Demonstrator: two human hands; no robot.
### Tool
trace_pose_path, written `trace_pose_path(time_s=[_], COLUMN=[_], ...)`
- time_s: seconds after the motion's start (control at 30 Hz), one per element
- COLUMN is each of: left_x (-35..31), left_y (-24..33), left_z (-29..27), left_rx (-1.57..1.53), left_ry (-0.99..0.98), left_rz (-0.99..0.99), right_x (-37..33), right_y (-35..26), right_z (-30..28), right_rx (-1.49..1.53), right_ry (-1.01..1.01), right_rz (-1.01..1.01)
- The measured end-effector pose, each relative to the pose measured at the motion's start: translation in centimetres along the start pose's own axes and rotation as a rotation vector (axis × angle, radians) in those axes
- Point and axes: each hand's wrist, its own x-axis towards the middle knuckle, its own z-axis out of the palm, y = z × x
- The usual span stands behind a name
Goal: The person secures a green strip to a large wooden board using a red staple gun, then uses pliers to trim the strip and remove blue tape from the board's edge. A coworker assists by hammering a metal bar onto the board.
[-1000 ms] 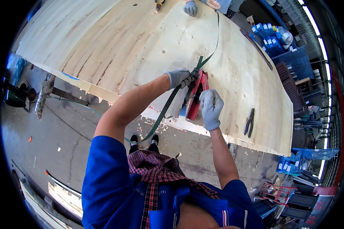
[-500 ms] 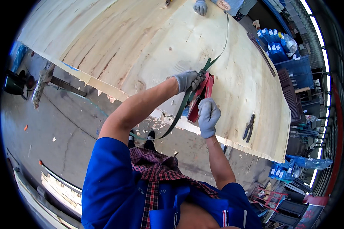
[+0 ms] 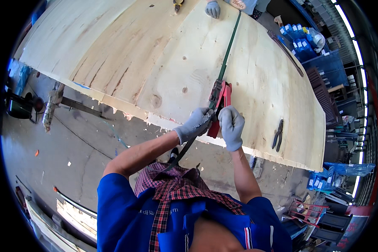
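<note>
A red strapping tool [image 3: 225,94] rests on a large pale plywood sheet [image 3: 172,71] near its front edge. A dark green strap [image 3: 229,54] runs straight from its far end to the sheet's far side. My gloved left hand [image 3: 194,124] is closed around the strap at the tool's near end, and the loose tail [image 3: 182,155] hangs over the edge toward my lap. My gloved right hand [image 3: 231,128] is closed in a fist at the tool's red handle on the right; its fingers hide part of the grip. Both gloves are grey.
Dark-handled pliers [image 3: 277,135] lie right of my right hand. Another person's gloved hand [image 3: 213,9] rests at the far edge, with yellow-handled pliers [image 3: 177,6] to its left. A long dark bar [image 3: 286,53] lies along the right side. Wood scraps litter the floor [image 3: 84,147].
The strap, slack and curved before, now runs straight. My left hand has moved from the tool's far end back toward the sheet's near edge. The right hand stays at the handle.
</note>
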Motion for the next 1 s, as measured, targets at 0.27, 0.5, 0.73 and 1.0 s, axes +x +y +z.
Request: trace_pose_path(time_s=[0.27,0.5,0.73,1.0], left_x=[5.5,3.2,-2.1,-0.5], left_y=[0.1,-2.7,-2.9,5.3], left_z=[0.3,3.5,2.8,1.1], left_rx=[-0.128,0.052,0.112,0.003], left_ry=[-0.122,0.177,0.078,0.001], left_rz=[0.283,0.271,0.187,-0.056], right_x=[-0.3,4.1,6.0,0.0], right_y=[-0.2,-0.1,-2.7,-5.1], right_z=[1.9,-0.3,-2.5,0.5], right_rx=[-0.203,0.017,0.129,-0.032], right_ry=[0.405,0.431,0.288,0.252], right_rz=[-0.053,-0.038,0.083,0.054])
